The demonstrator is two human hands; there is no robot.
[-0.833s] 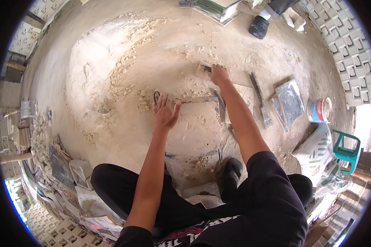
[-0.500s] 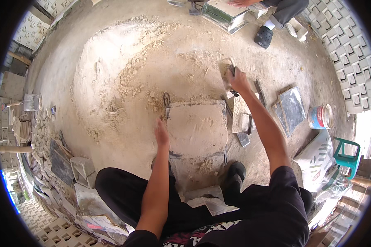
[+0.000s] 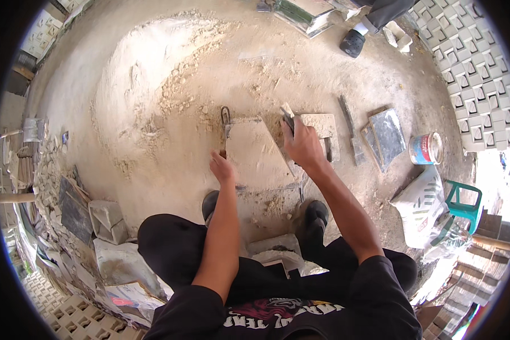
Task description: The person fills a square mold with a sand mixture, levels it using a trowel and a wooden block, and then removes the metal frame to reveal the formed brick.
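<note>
A flat rectangular mould (image 3: 289,186) packed with smoothed tan mortar (image 3: 248,153) lies on the ground between my feet. In my right hand (image 3: 305,146) is a plastering trowel (image 3: 289,120), gripped by its dark handle. Its blade sits slanted over the right part of the mould, mostly hidden by the hand. My left hand (image 3: 222,168) is at the mould's left edge, with its fingers curled against the side. A metal loop (image 3: 225,115) sticks out at the mould's far left corner. Loose crumbs of mortar (image 3: 277,209) lie along its near side.
Beyond to the left spreads a pale powder heap (image 3: 147,85). A slotted tan block (image 3: 324,127), dark bar (image 3: 351,133), dark plates (image 3: 386,136), bucket (image 3: 419,149), white sack (image 3: 419,207) and green stool (image 3: 463,199) stand rightward. Another person's shoe (image 3: 352,43) is at the top.
My right hand has brought the trowel left and nearer, from the ground beyond the mould onto its right part. The left hand's fingers, stretched out before, now curl at the mould's left edge.
</note>
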